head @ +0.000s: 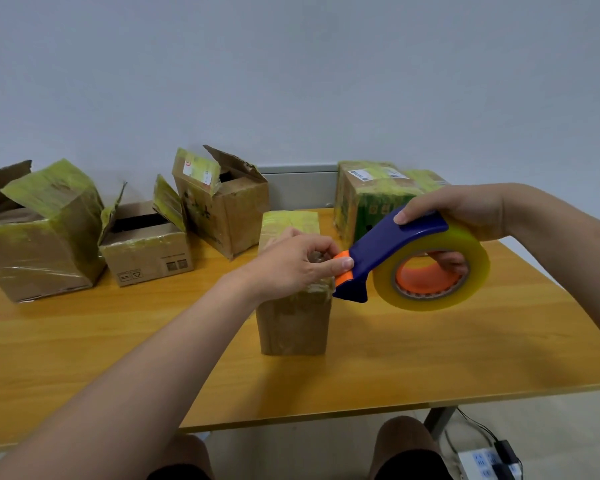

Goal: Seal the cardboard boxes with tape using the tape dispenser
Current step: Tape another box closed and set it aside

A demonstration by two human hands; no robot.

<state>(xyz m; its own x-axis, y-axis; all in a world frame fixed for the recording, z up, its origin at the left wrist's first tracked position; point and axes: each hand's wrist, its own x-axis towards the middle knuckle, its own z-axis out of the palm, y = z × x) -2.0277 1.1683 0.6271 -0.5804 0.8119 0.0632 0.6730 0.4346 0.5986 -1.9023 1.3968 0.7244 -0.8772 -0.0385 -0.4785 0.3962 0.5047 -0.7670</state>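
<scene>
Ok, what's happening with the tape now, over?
Right hand grips tape dispenser. Left hand pinches its orange tip, above middle box. Open boxes behind, out of the way.

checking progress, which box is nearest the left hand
The tall closed box in the front middle, under the left hand; the other four stand farther back.

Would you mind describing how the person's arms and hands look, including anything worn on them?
The left arm and right arm are bare to the frame edge, with no sleeve in view. The left hand and right hand wear no gloves, and no watch, bracelet or ring shows. The visible nails are short and unpainted.
</scene>
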